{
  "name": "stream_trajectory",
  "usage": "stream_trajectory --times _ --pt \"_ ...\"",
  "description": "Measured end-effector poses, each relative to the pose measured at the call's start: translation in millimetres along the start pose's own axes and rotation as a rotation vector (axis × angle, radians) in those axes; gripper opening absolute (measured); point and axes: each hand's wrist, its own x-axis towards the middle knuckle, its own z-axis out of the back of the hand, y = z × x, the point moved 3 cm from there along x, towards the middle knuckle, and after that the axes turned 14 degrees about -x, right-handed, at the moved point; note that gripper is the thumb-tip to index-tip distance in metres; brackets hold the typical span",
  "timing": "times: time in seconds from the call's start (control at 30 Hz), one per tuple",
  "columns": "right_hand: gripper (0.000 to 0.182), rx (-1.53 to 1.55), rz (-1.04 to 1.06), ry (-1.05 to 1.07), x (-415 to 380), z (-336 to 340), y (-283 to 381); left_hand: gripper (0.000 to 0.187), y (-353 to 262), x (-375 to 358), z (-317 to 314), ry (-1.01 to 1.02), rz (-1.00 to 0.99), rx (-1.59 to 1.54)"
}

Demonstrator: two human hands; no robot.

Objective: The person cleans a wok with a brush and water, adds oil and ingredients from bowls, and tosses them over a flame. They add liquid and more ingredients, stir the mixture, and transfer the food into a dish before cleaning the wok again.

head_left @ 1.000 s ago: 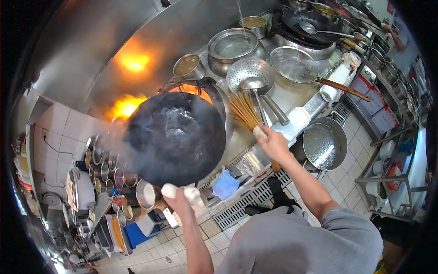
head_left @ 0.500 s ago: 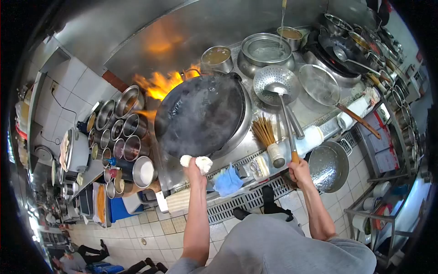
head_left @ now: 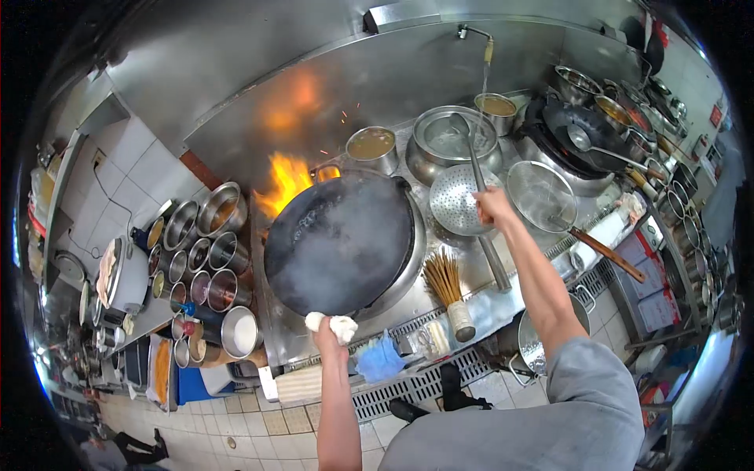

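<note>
A black wok [head_left: 338,235] sits on the burner with smoke rising from it. My left hand [head_left: 330,345] is closed around a bunched white cloth [head_left: 339,326] at the wok's near rim; the cloth hides what part of the rim is gripped. My right hand [head_left: 492,206] grips the handle of a ladle [head_left: 474,157], reaching forward across the stove. The ladle's bowl is at the wide metal pot of water [head_left: 428,145], where water runs from a tap [head_left: 488,52]. A perforated strainer [head_left: 452,200] lies under my right forearm's reach, partly behind the hand.
Flames [head_left: 287,184] rise at the wok's far left. A bamboo brush [head_left: 450,294] and a blue cloth [head_left: 380,359] lie along the front edge. A wooden-handled mesh strainer [head_left: 542,196] is at right. Several metal containers [head_left: 228,289] stand at left, and a pot of brownish liquid [head_left: 372,147] behind.
My right hand has moved forward with the ladle, from the front edge to the water pot. My left hand stays at the wok's rim. Smoke has thickened and the flames have narrowed.
</note>
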Motion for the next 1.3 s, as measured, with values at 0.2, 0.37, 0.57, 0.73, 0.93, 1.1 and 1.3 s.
stream_trajectory --times 0.2,0.37,0.57,0.73,0.93,1.1,1.3 --pt "0.013 1.103 -0.263 0.545 -24 -17 -3 0.016 4 -7 -9 -0.014 0.046 -0.045" --pt "0.032 1.374 -0.241 0.732 -121 -20 20 0.014 5 -16 -18 -0.014 -0.035 -0.074" --pt "0.042 1.404 -0.461 0.757 -226 -11 36 0.011 4 -20 -22 0.041 0.013 -0.026" --pt "0.042 0.815 -0.477 0.681 -244 9 41 0.014 3 -21 -18 0.047 0.049 -0.019" --pt "0.037 0.079 -0.013 0.233 -160 16 29 0.014 -3 -32 -23 0.031 0.13 -0.032" --pt "0.012 -0.112 0.062 -0.019 -25 -5 14 0.028 -17 -70 -4 0.023 0.384 -0.129" --pt "0.016 0.79 -0.287 0.311 37 -37 96 0.057 4 -124 -8 0.261 -0.036 1.157"
